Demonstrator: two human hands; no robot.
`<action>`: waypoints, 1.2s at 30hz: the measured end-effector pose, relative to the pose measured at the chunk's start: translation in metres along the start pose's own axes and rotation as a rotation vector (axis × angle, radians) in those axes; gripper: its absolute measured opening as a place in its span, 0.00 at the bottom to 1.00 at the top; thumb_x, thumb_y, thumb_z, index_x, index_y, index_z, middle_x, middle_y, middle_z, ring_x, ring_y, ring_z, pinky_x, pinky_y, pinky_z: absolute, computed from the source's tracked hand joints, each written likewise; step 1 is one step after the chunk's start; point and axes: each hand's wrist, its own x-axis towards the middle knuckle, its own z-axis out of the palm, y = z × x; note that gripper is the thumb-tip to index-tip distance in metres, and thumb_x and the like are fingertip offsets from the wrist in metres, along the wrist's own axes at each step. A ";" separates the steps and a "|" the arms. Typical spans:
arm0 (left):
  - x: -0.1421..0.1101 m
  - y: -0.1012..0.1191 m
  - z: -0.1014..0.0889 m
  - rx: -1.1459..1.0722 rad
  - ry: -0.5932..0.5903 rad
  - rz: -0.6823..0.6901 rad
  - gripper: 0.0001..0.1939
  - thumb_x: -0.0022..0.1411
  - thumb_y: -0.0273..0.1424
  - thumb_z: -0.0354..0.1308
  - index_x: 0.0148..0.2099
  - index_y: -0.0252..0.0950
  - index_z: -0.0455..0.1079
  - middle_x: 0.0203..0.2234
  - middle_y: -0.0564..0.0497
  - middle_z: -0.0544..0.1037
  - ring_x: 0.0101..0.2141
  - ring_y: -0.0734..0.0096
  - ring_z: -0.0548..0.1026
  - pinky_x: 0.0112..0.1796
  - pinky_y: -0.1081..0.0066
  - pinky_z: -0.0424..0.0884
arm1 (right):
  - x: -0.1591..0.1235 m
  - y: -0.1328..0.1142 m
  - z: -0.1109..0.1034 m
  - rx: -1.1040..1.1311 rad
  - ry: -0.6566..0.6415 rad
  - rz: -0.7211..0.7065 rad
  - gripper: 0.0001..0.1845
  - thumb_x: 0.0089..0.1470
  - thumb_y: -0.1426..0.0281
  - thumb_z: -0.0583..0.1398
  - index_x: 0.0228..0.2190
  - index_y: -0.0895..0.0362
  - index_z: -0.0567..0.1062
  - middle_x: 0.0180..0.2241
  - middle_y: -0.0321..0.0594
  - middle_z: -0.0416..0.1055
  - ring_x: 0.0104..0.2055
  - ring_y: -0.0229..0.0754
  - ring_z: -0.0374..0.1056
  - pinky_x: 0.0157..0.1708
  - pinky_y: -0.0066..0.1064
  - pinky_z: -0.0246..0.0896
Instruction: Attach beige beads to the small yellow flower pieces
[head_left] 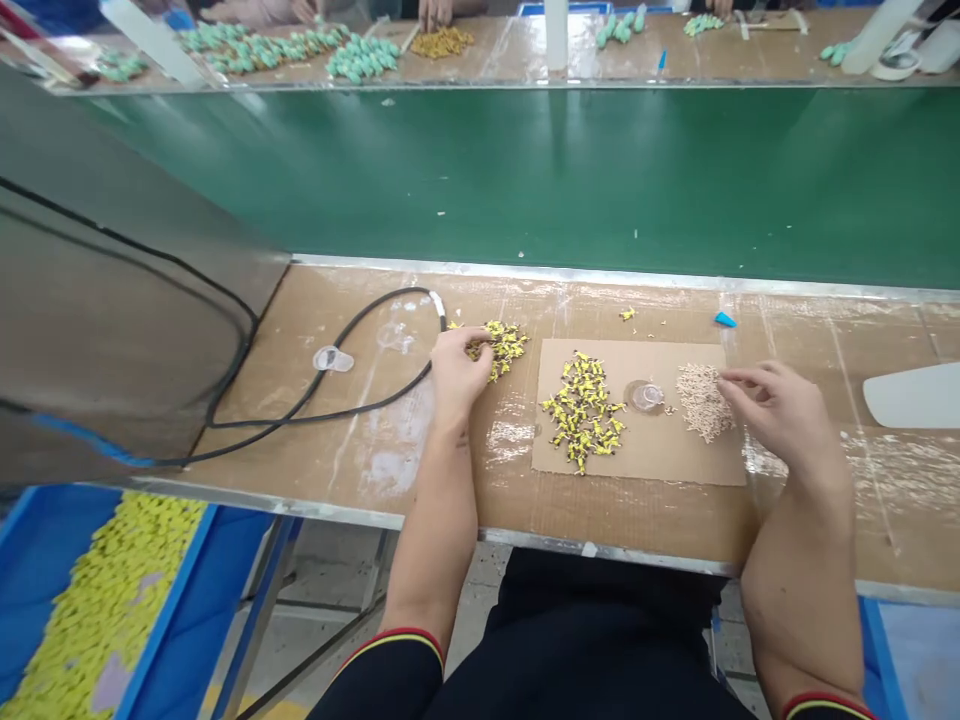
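Nearest, the left hand (459,372) rested on a loose heap of small yellow-and-black parts (501,348) on the desk (585,520), its fingers (471,345) curled into the heap, though any pinched piece could not be made out, while the right hand (780,408) had its fingers (739,383) spread open, tips touching a beige heap of small pieces (703,402) on a cardboard sheet (645,455). That one sheet also held a second yellow-and-black heap (582,412) and one clear plastic dish (646,396), and no heap could be counted piece by piece. Farther off lay one black cable (375,292), one blue wedge (724,319) and a green belt (525,170), with another person's hand (435,12) beyond
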 end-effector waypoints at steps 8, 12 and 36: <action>-0.018 0.033 -0.012 -0.134 -0.168 0.384 0.13 0.60 0.25 0.57 0.45 0.38 0.79 0.46 0.45 0.83 0.50 0.56 0.79 0.54 0.55 0.75 | 0.002 -0.007 -0.001 0.040 -0.278 -0.068 0.07 0.57 0.66 0.64 0.34 0.53 0.85 0.34 0.42 0.78 0.34 0.45 0.73 0.40 0.39 0.68; -0.031 0.054 0.000 -0.078 -0.514 0.565 0.15 0.64 0.30 0.58 0.51 0.40 0.79 0.52 0.43 0.80 0.54 0.53 0.77 0.59 0.50 0.71 | 0.005 -0.008 0.008 0.012 -0.291 -0.058 0.06 0.56 0.70 0.64 0.33 0.53 0.84 0.35 0.42 0.79 0.36 0.45 0.74 0.41 0.38 0.68; -0.024 0.042 -0.015 -0.060 -0.724 0.483 0.12 0.62 0.31 0.62 0.48 0.38 0.77 0.38 0.48 0.81 0.37 0.64 0.78 0.42 0.65 0.74 | 0.002 -0.008 0.002 0.113 -0.085 -0.086 0.07 0.58 0.67 0.60 0.33 0.54 0.79 0.30 0.42 0.80 0.29 0.44 0.72 0.33 0.37 0.67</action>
